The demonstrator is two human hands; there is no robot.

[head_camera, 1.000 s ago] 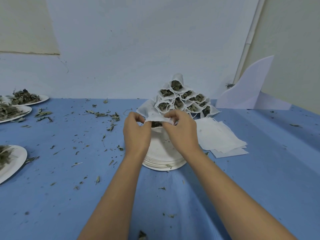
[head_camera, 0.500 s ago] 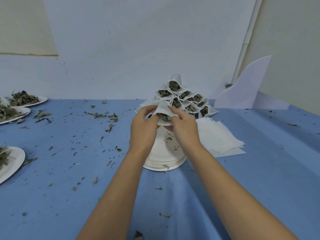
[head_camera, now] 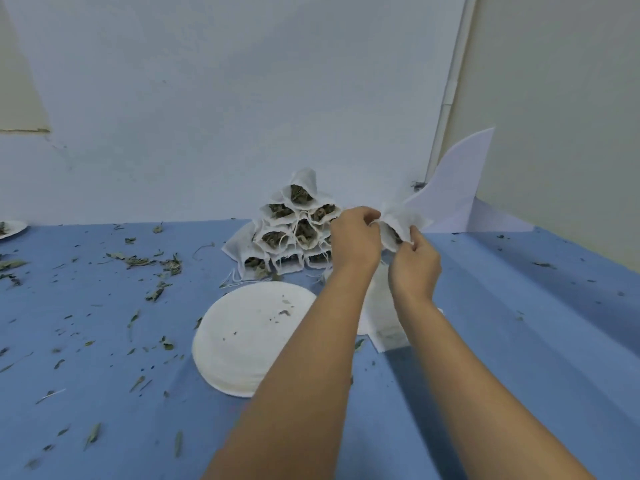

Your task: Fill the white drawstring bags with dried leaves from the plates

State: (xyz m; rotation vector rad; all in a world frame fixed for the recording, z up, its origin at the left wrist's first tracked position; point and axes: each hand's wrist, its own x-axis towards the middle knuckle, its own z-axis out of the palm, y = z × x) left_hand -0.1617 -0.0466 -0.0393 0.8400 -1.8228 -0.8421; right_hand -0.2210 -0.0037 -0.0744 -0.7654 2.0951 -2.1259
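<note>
Both hands hold one white drawstring bag (head_camera: pixel 403 221) with dried leaves inside, raised above the table just right of the pile. My left hand (head_camera: pixel 355 239) pinches its left edge, and my right hand (head_camera: pixel 415 263) pinches its lower right edge. A pyramid of filled bags (head_camera: pixel 294 233) leans against the back wall. A stack of white paper plates (head_camera: pixel 242 337), holding only crumbs, sits in front of it. Flat unfilled bags (head_camera: pixel 379 306) lie partly hidden under my forearms.
Loose dried leaves (head_camera: pixel 149 263) are scattered over the blue tablecloth (head_camera: pixel 519 323). A plate's rim (head_camera: pixel 14 228) shows at the far left edge. A curled white sheet (head_camera: pixel 457 192) stands in the back right corner against the wall.
Both hands have carried the bag up and to the right, away from over the plates to beside the pile. The view has turned right, so the left plates are mostly out of frame.
</note>
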